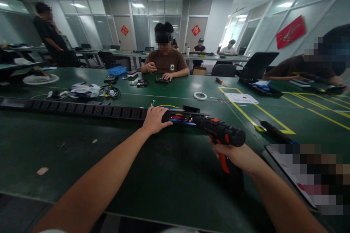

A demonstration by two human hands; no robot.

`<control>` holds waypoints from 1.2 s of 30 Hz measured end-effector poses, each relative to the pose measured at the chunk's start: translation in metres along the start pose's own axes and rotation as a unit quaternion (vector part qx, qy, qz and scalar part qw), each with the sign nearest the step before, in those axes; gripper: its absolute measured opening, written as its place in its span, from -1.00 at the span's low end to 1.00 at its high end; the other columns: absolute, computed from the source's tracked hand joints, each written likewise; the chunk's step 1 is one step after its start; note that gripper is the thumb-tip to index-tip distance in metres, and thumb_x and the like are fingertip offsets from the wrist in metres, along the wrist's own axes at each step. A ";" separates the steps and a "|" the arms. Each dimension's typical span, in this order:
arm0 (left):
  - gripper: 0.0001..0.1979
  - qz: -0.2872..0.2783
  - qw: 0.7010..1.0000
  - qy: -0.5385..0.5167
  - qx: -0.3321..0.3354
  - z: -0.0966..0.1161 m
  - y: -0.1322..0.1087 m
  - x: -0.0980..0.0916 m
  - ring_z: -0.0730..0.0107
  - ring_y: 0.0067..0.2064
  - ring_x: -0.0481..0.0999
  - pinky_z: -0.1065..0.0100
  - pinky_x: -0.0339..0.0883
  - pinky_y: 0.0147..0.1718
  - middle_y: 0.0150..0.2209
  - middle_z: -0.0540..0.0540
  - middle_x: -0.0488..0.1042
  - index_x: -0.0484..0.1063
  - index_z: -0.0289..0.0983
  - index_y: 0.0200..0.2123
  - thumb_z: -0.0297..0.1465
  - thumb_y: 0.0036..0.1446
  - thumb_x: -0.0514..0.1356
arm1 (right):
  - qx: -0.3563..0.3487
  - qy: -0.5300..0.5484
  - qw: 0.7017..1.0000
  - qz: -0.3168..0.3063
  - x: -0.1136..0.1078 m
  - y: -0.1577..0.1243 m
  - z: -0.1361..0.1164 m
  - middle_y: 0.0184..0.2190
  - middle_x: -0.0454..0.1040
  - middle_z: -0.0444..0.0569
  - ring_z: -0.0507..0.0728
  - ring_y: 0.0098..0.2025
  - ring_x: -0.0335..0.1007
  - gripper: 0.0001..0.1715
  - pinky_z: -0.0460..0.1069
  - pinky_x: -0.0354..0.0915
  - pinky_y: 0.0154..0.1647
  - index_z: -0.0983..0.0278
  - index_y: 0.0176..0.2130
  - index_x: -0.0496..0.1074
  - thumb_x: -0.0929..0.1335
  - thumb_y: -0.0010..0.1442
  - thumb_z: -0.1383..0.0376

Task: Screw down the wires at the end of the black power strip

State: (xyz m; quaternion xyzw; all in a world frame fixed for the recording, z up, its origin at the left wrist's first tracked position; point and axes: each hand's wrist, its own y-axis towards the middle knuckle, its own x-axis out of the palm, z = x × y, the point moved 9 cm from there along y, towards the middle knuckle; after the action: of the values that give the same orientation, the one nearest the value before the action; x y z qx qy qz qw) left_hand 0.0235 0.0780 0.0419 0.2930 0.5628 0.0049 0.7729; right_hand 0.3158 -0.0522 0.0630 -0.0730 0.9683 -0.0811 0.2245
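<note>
My left hand (155, 119) lies curled over the end of a long black power strip (82, 108) on the green table, pressing on its opened end (182, 117), where red, blue and yellow wires show. My right hand (237, 156) grips the handle of a black and orange electric screwdriver (222, 133). The tool's nose points left into the opened end of the strip. Yellow and blue wires (164, 106) trail out behind the strip.
A black-handled tool (275, 131) lies to the right on yellow floor-tape lines (247, 116). A tape roll (200, 95), a paper sheet (241, 98), cables (111, 92) and a blue bin (117, 70) sit further back. A person works opposite; others sit at the right and rear.
</note>
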 end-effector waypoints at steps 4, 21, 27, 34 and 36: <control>-0.34 0.004 1.000 0.006 0.003 0.001 -0.001 -0.002 -0.18 0.36 0.46 -0.19 0.11 0.46 0.32 -0.26 0.56 0.50 -0.17 0.33 0.09 0.35 0.34 | 0.000 0.002 1.000 0.004 -0.001 -0.002 0.000 -0.53 0.48 -0.17 0.14 -0.45 0.40 -0.56 0.03 0.31 -0.39 0.22 -0.15 0.56 0.44 -0.08 0.18; -0.34 -0.002 1.000 0.006 -0.001 0.001 0.001 -0.001 -0.17 0.36 0.46 -0.18 0.11 0.45 0.32 -0.25 0.56 0.50 -0.17 0.32 0.08 0.33 0.37 | -0.005 0.008 1.000 0.000 0.001 -0.002 -0.002 -0.53 0.47 -0.17 0.16 -0.45 0.43 -0.57 0.02 0.29 -0.41 0.22 -0.15 0.57 0.45 -0.07 0.16; -0.35 0.000 1.000 0.007 0.004 0.003 0.000 -0.002 -0.16 0.35 0.47 -0.17 0.13 0.44 0.32 -0.25 0.56 0.50 -0.17 0.32 0.08 0.35 0.35 | -0.004 0.012 1.000 0.003 0.000 -0.003 -0.003 -0.53 0.49 -0.15 0.16 -0.44 0.44 -0.62 0.01 0.30 -0.41 0.22 -0.21 0.55 0.46 -0.09 0.18; -0.34 -0.002 1.000 0.000 0.001 0.001 0.000 -0.001 -0.18 0.37 0.46 -0.19 0.11 0.46 0.32 -0.25 0.56 0.50 -0.16 0.34 0.08 0.35 0.35 | -0.008 0.013 1.000 -0.002 0.002 -0.003 -0.005 -0.53 0.48 -0.15 0.16 -0.44 0.43 -0.65 0.02 0.30 -0.41 0.20 -0.23 0.55 0.45 -0.10 0.20; -0.34 -0.003 1.000 -0.005 0.003 0.001 0.001 -0.001 -0.18 0.37 0.45 -0.20 0.10 0.46 0.32 -0.24 0.56 0.50 -0.16 0.34 0.08 0.35 0.35 | -0.012 0.010 1.000 -0.002 0.002 -0.003 -0.005 -0.53 0.47 -0.15 0.16 -0.43 0.43 -0.66 0.02 0.30 -0.40 0.20 -0.24 0.54 0.44 -0.10 0.19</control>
State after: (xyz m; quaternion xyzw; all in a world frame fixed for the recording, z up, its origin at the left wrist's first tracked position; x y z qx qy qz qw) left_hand 0.0241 0.0779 0.0430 0.2936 0.5597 0.0000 0.7749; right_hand 0.3122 -0.0548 0.0676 -0.0768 0.9713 -0.0712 0.2134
